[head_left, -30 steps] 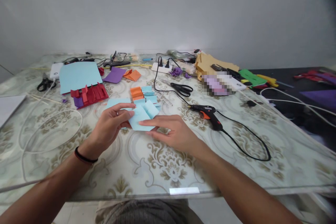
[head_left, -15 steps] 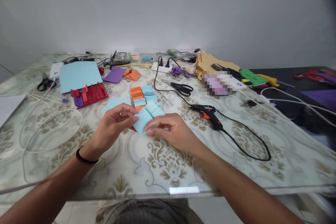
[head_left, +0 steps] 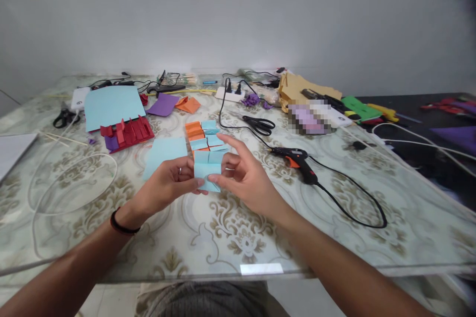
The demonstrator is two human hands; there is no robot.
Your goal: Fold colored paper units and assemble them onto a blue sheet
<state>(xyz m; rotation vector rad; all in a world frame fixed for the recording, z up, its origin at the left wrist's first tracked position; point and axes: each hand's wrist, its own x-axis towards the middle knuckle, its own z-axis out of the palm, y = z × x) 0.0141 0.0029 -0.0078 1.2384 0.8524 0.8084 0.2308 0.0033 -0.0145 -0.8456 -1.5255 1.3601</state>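
A small folded light-blue paper piece [head_left: 207, 168] is lifted a little off the table between both my hands. My left hand [head_left: 169, 187] pinches its left edge with thumb and fingers; a ring shows on one finger and a black band sits on the wrist. My right hand [head_left: 243, 176] grips the right edge, its forefinger stretched out above the paper. Just behind lie a stack of orange and light-blue folded pieces [head_left: 203, 136] and a flat light-blue sheet [head_left: 165, 153].
A black-and-orange glue gun [head_left: 297, 161] with its black cord lies to the right, black scissors [head_left: 258, 124] behind it. Red folded paper [head_left: 128, 132], a large light-blue sheet [head_left: 109, 104], purple and orange paper, a power strip [head_left: 228, 93] and white cable crowd the glass-topped table [head_left: 223, 237].
The light-blue piece was pressed flat on the table; both hands have raised it and turned it upright between the fingers. The right forefinger now points up.
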